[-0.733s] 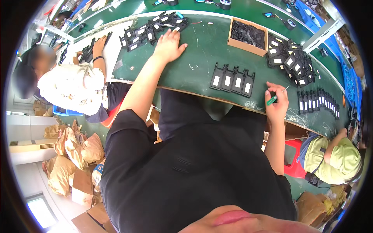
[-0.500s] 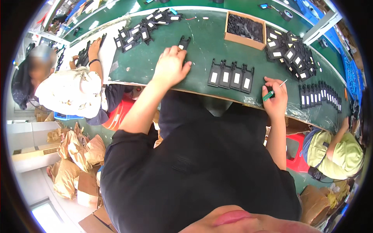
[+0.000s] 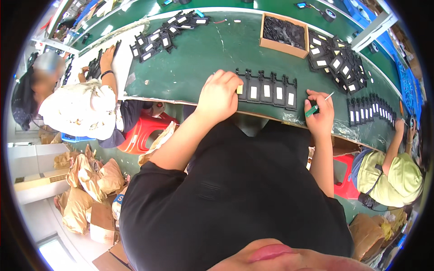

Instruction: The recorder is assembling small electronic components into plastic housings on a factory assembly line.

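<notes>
- Black plastic plate now at the left end of four similar labelled plates, on the green counter near its front edge; drawn in from farther left and farther back just before.
- Row thus grown from four to five, side by side, with pronged ends toward the far side.
- Left hand on that newest piece, fingers bent and close together over its left side; thumb hidden, so cannot tell whether pinching or merely pressing.
- Right hand curled round a green-handled screwdriver, little changed, just right of the row.
- Beyond: cardboard box of small black parts, with heaped plates beside it.
</notes>
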`<action>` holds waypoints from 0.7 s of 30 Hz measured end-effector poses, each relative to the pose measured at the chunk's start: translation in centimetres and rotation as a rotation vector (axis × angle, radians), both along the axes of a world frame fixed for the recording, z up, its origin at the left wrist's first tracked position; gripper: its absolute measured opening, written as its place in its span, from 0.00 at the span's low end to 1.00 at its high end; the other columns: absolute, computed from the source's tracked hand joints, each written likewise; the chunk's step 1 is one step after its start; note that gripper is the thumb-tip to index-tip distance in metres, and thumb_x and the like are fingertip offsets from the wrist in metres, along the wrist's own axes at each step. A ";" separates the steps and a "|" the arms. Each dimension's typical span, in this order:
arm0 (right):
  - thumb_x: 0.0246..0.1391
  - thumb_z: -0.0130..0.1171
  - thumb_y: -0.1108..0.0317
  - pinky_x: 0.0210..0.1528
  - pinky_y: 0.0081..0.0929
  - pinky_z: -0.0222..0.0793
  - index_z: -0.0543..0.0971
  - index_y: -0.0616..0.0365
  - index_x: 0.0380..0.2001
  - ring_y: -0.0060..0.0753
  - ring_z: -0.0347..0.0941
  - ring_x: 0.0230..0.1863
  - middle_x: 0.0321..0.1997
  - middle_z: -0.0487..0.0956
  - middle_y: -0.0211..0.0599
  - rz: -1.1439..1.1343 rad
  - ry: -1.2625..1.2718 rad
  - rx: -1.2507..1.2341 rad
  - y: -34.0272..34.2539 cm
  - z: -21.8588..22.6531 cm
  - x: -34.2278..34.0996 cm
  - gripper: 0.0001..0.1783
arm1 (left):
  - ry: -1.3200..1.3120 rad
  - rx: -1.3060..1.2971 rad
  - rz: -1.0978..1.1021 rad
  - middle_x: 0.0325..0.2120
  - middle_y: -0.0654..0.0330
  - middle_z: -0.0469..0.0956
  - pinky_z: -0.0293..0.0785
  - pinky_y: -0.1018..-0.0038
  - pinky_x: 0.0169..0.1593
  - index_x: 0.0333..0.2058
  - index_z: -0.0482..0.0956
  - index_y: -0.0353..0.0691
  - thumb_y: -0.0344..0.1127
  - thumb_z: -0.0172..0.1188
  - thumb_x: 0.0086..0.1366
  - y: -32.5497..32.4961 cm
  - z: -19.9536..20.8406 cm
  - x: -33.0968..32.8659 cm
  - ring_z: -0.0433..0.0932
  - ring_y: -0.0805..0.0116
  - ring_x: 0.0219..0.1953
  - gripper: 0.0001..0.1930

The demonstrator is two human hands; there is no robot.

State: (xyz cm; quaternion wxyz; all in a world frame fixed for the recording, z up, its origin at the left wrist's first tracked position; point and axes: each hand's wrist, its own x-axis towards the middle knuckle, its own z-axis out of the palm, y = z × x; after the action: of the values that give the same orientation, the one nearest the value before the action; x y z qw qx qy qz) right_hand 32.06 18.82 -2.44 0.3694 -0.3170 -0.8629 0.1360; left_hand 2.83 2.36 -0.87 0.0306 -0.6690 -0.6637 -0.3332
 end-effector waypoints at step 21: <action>0.50 0.65 0.77 0.53 0.41 0.74 0.77 0.59 0.35 0.49 0.79 0.49 0.47 0.86 0.43 0.012 -0.020 0.008 -0.5 0.7 0.1 0.09 | 0.103 -0.074 0.127 0.39 0.54 0.82 0.80 0.61 0.52 0.35 0.84 0.35 0.26 0.61 0.57 0.1 -0.7 -9.9 0.82 0.51 0.46 0.07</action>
State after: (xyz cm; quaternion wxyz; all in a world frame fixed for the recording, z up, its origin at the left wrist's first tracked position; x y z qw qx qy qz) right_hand 32.17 18.28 -1.78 0.3613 -0.3117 -0.8689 0.1317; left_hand -7.08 2.45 -1.56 0.0611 -0.6424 -0.7143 -0.2709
